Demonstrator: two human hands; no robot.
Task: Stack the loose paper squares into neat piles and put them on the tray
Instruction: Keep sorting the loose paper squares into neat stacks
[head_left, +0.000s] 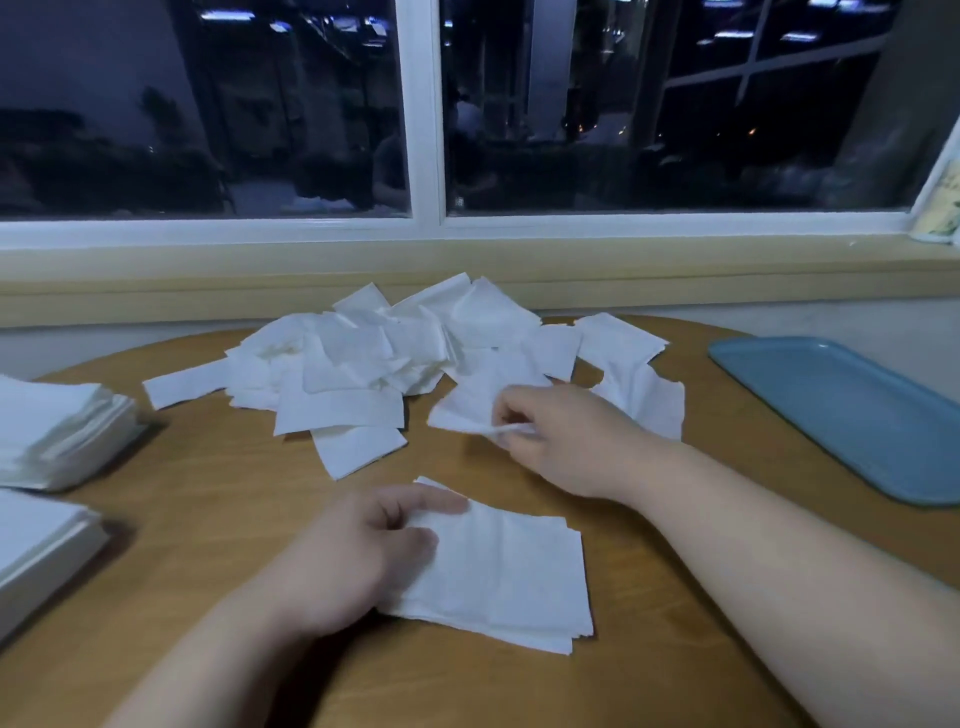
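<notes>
A heap of loose white paper squares (384, 353) lies at the far middle of the round wooden table (218, 509). My right hand (561, 441) pinches the near edge of one loose square (478, 400) at the heap's right side. A small flat pile of squares (509, 571) lies in front of me, and my left hand (358, 556) holds its left edge, thumb and forefinger lying on top. The blue tray (852, 410) sits at the right with nothing on it.
Two thick stacks of white squares stand at the table's left edge, one farther (57, 431) and one nearer (36, 540). A window sill (467, 270) and dark window run behind the table.
</notes>
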